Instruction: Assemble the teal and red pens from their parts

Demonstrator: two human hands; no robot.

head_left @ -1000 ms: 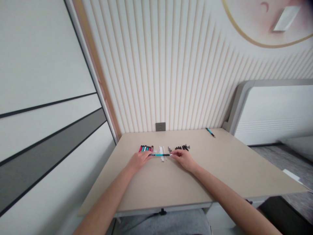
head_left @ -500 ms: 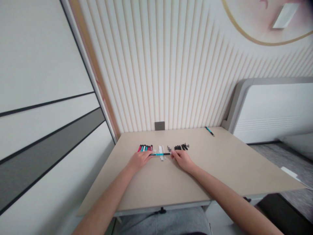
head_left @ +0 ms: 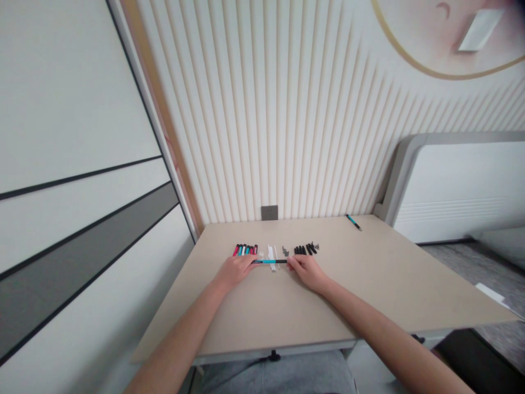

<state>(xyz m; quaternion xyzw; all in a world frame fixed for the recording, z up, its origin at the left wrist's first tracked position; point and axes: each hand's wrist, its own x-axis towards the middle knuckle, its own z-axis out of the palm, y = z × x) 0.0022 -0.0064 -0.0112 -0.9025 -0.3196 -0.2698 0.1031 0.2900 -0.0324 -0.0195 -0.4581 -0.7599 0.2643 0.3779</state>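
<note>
A teal and black pen [head_left: 269, 261] lies level between my two hands, low over the beige table [head_left: 369, 284]. My left hand [head_left: 234, 270] pinches its left end and my right hand [head_left: 307, 269] pinches its right end. Just behind the pen sit a row of red, teal and black pen caps or barrels [head_left: 245, 249], a few white tubes [head_left: 271, 252] and a cluster of small black parts [head_left: 305, 249].
Another teal pen [head_left: 353, 221] lies alone near the table's far right edge. A grey wall socket [head_left: 269, 212] sits in the ribbed wall behind the table. A white and grey unit [head_left: 459, 186] stands to the right. The table's front edge is near my lap.
My right hand has slid slightly left along the pen, closing on its right end. The pen and my left hand have stayed nearly in place.
</note>
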